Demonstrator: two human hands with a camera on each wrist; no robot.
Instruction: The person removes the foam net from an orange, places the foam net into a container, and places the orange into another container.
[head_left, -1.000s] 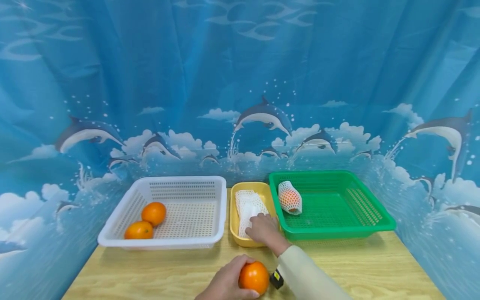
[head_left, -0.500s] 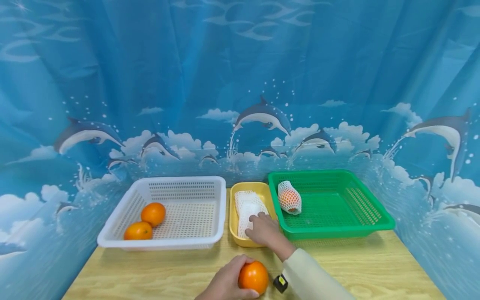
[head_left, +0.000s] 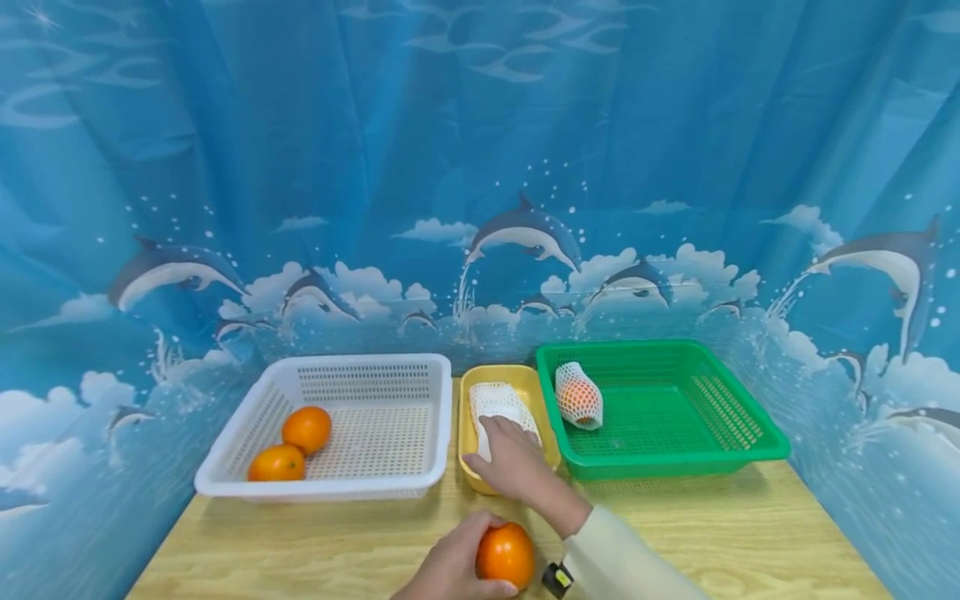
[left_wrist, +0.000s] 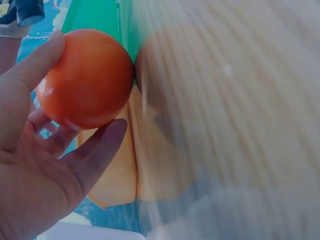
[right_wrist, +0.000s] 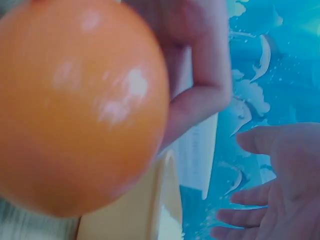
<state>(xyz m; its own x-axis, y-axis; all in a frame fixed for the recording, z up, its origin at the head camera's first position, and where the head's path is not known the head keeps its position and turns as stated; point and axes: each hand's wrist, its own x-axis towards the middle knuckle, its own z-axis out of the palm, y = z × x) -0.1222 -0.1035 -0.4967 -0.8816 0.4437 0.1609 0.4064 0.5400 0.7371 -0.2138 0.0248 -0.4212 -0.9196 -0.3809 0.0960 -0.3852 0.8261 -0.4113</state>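
Observation:
Near the front edge of the table, my left hand (head_left: 446, 562) grips a smooth orange (head_left: 506, 556) that stands on the tabletop. In the left wrist view the thumb lies along one side of the orange (left_wrist: 85, 80) and the fingers curve under the other. My right hand (head_left: 513, 462) reaches over the small yellow basket (head_left: 468, 446), fingers spread and nothing held. White foam fruit nets (head_left: 495, 398) lie in that basket, partly covered by the right hand. The right wrist view shows the right hand's (right_wrist: 295, 175) fingers extended, with the orange (right_wrist: 80, 110) large in front.
To the left, a white basket (head_left: 390, 429) contains two oranges (head_left: 307, 429). A green basket (head_left: 675, 417) on the right holds one fruit in a foam net (head_left: 579, 398). A small black device (head_left: 557, 578) shows by the right sleeve. A blue dolphin curtain (head_left: 480, 167) hangs behind.
My right hand has shifted slightly left over the foam nets, and its fingers have spread from a more curled pose. The left hand and its orange have stayed nearly still.

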